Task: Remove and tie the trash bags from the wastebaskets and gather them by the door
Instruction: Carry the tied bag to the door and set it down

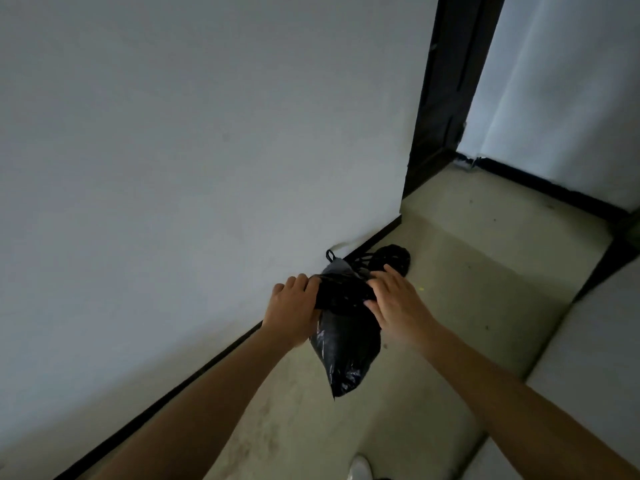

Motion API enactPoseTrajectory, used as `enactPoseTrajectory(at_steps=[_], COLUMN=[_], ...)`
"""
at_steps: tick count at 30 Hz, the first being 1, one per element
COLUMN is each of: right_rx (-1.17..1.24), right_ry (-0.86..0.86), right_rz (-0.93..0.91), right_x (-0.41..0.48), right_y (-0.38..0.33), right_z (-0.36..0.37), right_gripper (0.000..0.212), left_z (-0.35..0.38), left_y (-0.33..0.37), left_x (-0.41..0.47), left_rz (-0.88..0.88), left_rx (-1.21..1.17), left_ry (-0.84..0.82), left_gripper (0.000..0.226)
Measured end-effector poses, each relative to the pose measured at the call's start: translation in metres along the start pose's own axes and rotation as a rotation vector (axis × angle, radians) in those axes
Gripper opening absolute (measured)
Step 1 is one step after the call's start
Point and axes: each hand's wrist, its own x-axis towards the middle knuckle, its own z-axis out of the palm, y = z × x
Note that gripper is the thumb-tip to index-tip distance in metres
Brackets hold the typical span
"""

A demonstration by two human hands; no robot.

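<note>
White wall point(173, 168) fills the left. Left hand point(294, 306) and right hand point(398, 299) both clamp the bunched top of one black trash bag point(346, 348), which hangs above the floor point(467, 289), its contents hidden. A second black bag point(394, 258) lies beyond, against the wall. To the right, bare floor reaches a dark door frame point(440, 98).

Indoor hallway: white wall point(173, 168), dark door frame point(440, 98), pale floor point(467, 271).

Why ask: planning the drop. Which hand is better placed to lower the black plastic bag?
Probably right: right hand grips the black plastic bag nearer the black floor bag; left hand grips wallside.
</note>
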Motion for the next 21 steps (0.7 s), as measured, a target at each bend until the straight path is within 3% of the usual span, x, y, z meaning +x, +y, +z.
enactPoseTrajectory(at_steps=[9, 15, 21], right_rx=[0.002, 0.002, 0.025], right_ry=[-0.062, -0.2, -0.339], right_rz=[0.165, 0.391, 0.643], right_x=[0.16, 0.227, 0.267], right_y=[0.094, 0.163, 0.223], right_z=[0.019, 0.072, 0.116], right_gripper=[0.033, 0.035, 0.038], left_z=[0.016, 0.068, 0.117], left_y=[-0.056, -0.086, -0.093], left_x=[0.213, 0.357, 0.462], left_rz=[0.115, 0.34, 0.449], left_rx=[-0.097, -0.262, -0.333], left_ry=[0.019, -0.199, -0.272], left_gripper=[0.05, 0.058, 0.035])
